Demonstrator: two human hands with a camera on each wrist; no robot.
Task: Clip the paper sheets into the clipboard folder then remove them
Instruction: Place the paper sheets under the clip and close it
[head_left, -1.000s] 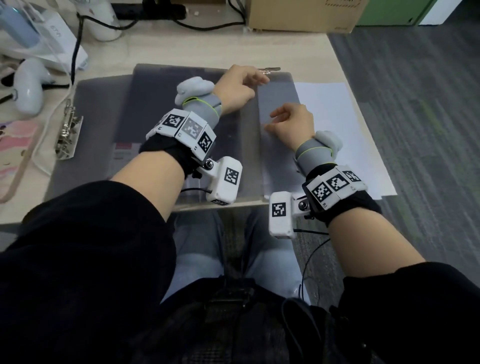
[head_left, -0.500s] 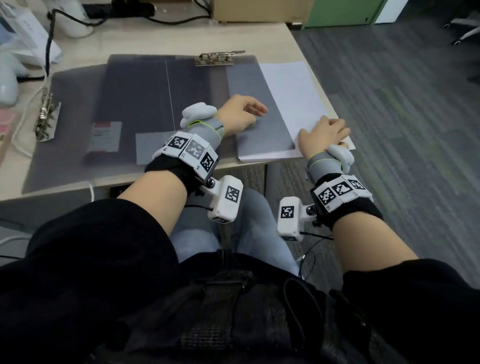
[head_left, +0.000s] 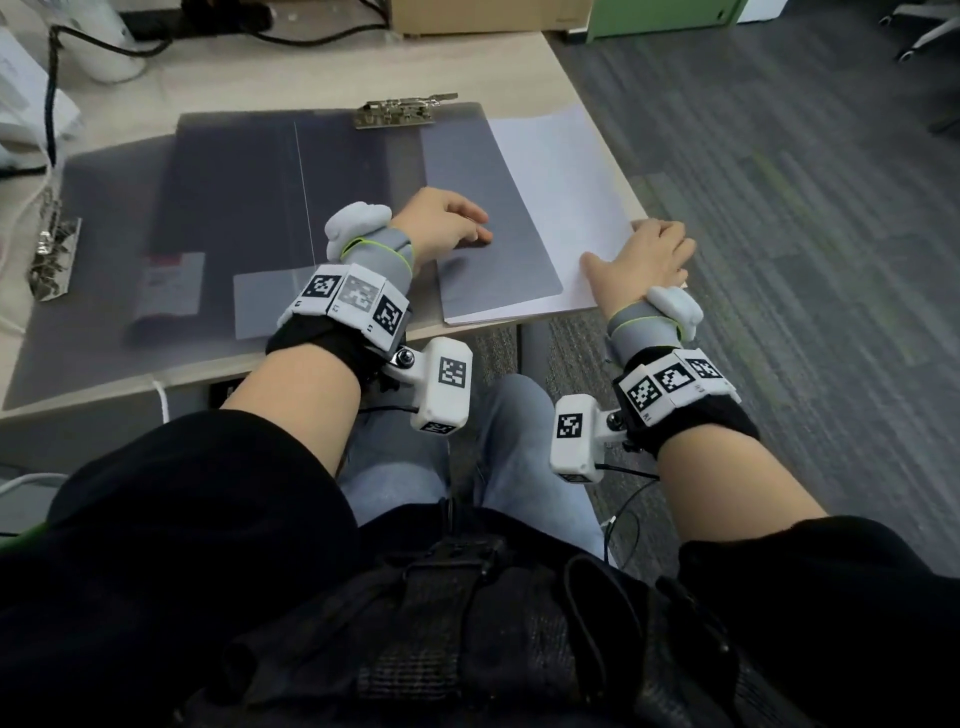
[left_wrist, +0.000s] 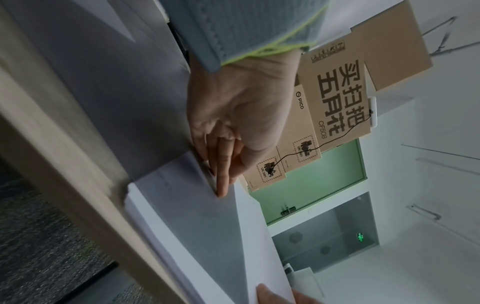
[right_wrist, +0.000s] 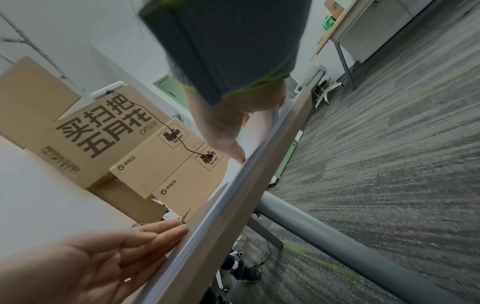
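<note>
The translucent grey clipboard folder (head_left: 270, 208) lies open on the desk, its metal clip (head_left: 397, 111) at the far edge. White paper sheets (head_left: 566, 197) lie at the right, their left part under the folder's cover. My left hand (head_left: 452, 223) rests on that cover with straight fingers (left_wrist: 223, 181) pressing down. My right hand (head_left: 644, 260) lies palm down on the sheets' near right corner. Its fingers reach the desk edge, and its thumb (right_wrist: 237, 154) is on the paper. In the right wrist view my left hand (right_wrist: 116, 246) shows flat beside the paper stack (right_wrist: 228, 197).
A second metal clip (head_left: 52, 254) lies at the desk's left, beside cables and white devices. Cardboard boxes (head_left: 488, 15) stand at the back. The desk's right edge (head_left: 597, 104) runs just past the paper, with grey carpet (head_left: 805, 260) beyond.
My left hand has drawn back from the clip to the cover over the paper. My right hand has moved right, onto the paper's near corner at the desk edge.
</note>
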